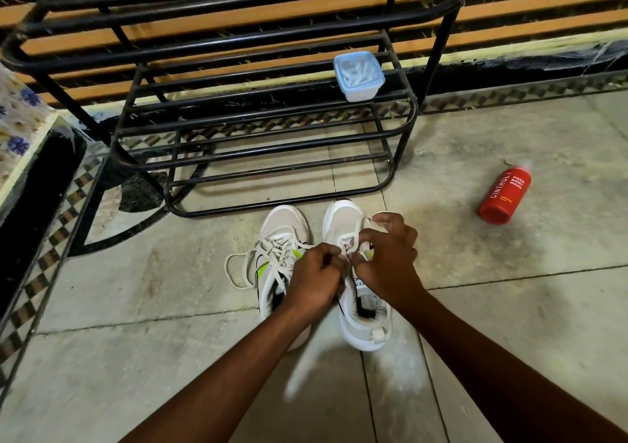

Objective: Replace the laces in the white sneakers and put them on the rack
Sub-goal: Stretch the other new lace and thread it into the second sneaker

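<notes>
While both sneakers sit on the floor just before the black rack [265, 109], right sneaker [360, 272] white with neon-green accents, left hand [314, 277] and right hand [387, 255] pinching its lace [350, 238], left sneaker [278, 259] loosely laced

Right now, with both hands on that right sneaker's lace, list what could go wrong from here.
1. The left sneaker's lace trails loose on the floor; a knee or foot could snag it and drag the shoe.
2. Both the left hand and right hand crowd the right sneaker's eyelets, so an eyelet may get skipped.
3. The plastic container sits near the rack's shelf end; loading shoes could knock it off.
</notes>
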